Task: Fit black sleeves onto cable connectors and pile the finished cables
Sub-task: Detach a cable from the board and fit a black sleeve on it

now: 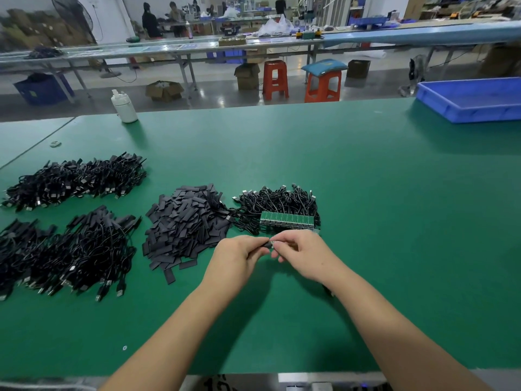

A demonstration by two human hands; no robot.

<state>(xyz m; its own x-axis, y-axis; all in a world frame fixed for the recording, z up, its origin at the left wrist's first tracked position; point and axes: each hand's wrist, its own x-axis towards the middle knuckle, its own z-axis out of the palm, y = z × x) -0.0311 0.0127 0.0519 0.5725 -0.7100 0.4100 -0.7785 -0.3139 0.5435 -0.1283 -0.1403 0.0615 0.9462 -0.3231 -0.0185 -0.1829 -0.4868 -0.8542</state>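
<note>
Both hands, left (239, 253) and right (300, 252), pinch a small black sleeved connector (267, 244) between them. A heap of flat black sleeves (186, 224) lies left on the green tabletop (394, 221).

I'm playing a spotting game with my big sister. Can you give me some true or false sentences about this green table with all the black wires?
1. Both hands pinch one small black piece between them. True: the left hand and right hand meet on the small black sleeved connector.
2. The heap of flat black sleeves lies right of the strip of green circuit boards. False: it lies to their left.
3. The blue plastic tray sits at the far right of the green table. True.
4. The white plastic bottle lies on its side. False: it stands upright near the far edge.
5. The orange plastic stools stand on the table. False: they stand on the floor beyond it.
</note>
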